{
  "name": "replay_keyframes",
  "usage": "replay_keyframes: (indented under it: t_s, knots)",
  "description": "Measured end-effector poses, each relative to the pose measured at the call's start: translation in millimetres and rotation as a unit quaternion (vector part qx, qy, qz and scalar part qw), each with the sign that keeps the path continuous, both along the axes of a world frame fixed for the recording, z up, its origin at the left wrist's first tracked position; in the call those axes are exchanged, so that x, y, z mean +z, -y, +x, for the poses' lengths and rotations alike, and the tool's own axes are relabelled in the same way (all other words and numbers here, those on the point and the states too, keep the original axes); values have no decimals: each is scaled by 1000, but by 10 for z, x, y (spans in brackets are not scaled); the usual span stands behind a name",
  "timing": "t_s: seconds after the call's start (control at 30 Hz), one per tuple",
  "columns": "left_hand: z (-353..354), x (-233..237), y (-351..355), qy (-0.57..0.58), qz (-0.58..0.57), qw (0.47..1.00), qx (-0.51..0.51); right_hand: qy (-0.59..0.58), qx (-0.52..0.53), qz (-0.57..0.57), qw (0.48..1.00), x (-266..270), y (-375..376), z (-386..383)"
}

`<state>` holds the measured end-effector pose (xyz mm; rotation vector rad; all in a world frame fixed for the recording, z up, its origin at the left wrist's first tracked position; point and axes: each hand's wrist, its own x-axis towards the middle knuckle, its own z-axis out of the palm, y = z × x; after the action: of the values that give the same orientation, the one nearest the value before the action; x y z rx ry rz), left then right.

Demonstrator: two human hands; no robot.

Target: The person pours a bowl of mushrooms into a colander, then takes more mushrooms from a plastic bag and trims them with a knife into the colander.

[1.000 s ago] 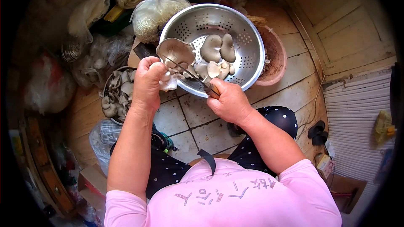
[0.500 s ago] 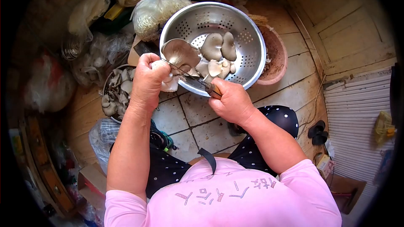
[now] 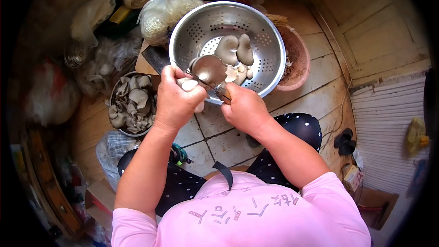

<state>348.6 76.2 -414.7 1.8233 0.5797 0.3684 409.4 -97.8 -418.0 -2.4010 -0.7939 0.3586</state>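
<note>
My left hand [image 3: 176, 103] is closed around the pale stem of an oyster mushroom [image 3: 206, 68], whose broad grey-brown cap hangs over the near rim of a steel colander [image 3: 219, 16]. In my right hand [image 3: 247, 110] is a knife [image 3: 223, 94], gripped by its wooden handle. Its blade lies against the mushroom, pointing left; the exact contact of the edge is hard to make out. Inside the colander lie several oyster mushroom pieces [image 3: 227, 49], some whole caps and some small bits, partly hidden behind the held cap.
A metal bowl heaped with oyster mushrooms [image 3: 132, 103] stands at left, below my left forearm. Right of the colander is a pink basin [image 3: 299, 59] with scraps. A knotted plastic bag [image 3: 167, 13] sits behind left, and a pale door [image 3: 384, 36] stands at right.
My left hand has moved right and slightly down with the mushroom, bringing its cap closer to my right hand. The knife hand has shifted slightly left. The view has shifted slightly.
</note>
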Motion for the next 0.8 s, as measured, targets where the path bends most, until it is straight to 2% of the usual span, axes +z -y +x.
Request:
replay_keyframes:
  t_s: [0.1, 0.27, 0.4, 0.6, 0.67, 0.8]
  knots:
    - [-3, 33, 31, -24, 24, 999, -10, -18, 3, 2, 1000, 4, -9, 21]
    - [40, -10, -109, 45, -87, 995, 17, -21, 27, 30, 999, 0, 4, 67]
    - [42, 69, -209, 48, -85, 994, 38, -34, 38, 42, 998, -22, 82, 87]
    - [42, 68, -179, 40, 21, 998, 37, -42, 36, 15, 998, -27, 106, 83]
    - [33, 102, -112, 22, 120, 992, 33, -47, 29, 18, 998, -41, 100, 70]
    - [31, 4, -5, 23, 189, 982, 6, -46, 29, 4, 999, -79, 65, 90]
